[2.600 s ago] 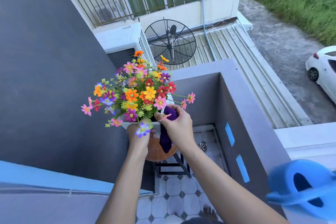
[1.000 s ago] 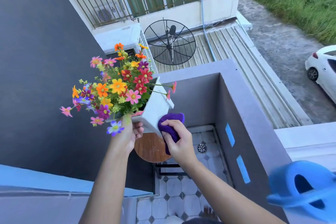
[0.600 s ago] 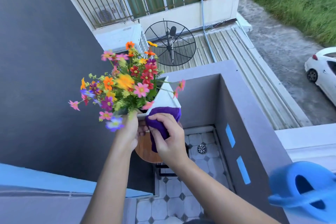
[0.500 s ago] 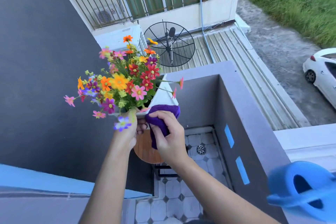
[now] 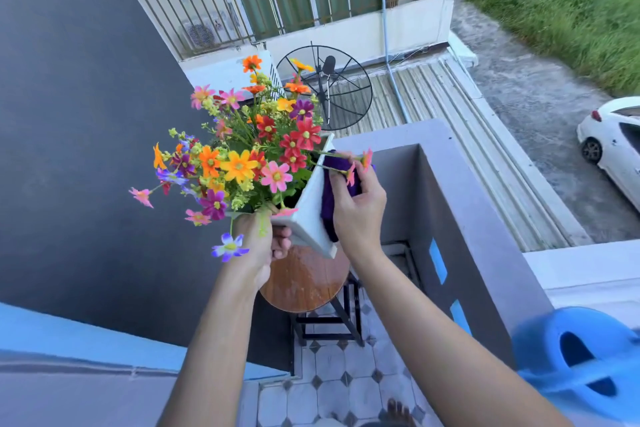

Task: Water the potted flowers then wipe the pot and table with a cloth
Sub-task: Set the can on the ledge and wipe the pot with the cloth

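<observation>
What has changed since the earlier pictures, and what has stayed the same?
The left hand has tipped the white pot and its flowers to the left. The right hand has slid the purple cloth from the pot's near rim up along its right wall. Both grips stayed; the round table and blue watering can did not move.

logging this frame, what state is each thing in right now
pot: tilted, gripped low by left hand
flowers: in pot, leaning left
cloth: pressed on pot's side by right hand
table: below pot, top glossy
watering can: lower right, no hand on it
</observation>
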Available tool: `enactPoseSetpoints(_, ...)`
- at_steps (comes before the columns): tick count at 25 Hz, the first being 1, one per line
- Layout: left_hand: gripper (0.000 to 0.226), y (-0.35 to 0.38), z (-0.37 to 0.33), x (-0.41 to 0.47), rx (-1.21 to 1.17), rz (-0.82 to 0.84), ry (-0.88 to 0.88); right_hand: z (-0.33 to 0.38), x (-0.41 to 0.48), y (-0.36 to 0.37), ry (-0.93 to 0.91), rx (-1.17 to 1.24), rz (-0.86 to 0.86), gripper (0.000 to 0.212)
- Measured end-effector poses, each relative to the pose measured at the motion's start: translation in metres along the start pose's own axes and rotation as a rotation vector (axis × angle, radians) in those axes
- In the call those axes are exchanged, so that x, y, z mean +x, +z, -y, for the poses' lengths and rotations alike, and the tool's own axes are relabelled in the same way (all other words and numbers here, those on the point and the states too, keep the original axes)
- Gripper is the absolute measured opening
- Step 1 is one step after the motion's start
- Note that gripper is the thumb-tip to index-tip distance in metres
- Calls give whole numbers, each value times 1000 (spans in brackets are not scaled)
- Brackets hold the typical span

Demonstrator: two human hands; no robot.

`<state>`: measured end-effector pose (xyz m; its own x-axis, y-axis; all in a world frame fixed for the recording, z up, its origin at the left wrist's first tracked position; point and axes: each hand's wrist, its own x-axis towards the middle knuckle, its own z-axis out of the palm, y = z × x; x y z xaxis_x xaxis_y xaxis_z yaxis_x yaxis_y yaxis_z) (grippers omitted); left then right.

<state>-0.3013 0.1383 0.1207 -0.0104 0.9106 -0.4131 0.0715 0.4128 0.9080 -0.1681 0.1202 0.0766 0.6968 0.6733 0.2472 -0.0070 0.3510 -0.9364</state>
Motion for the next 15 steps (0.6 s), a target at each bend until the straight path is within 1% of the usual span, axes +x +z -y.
enactPoseSetpoints(1,43,1,0,-2,-6,17,-2,-3,5,-3,6,-34,-26,34)
enactPoseSetpoints(2,42,2,0,-4,-11,34,-7,-9,10,-6,30,-66,-54,34)
enactPoseSetpoints(5,39,2,-1,-7,-28,53,-29,-28,13,-19,137,-164,-105,16)
enactPoseSetpoints(8,37,3,3,-7,-37,33,-36,-36,-2,-25,222,-198,-104,15)
enactPoseSetpoints(11,35,5,4,-6,-50,13,-37,-31,-23,-21,221,-176,-37,22)
enactPoseSetpoints(15,32,0,-1,-4,-17,-16,-22,-22,-38,-18,198,-132,75,20)
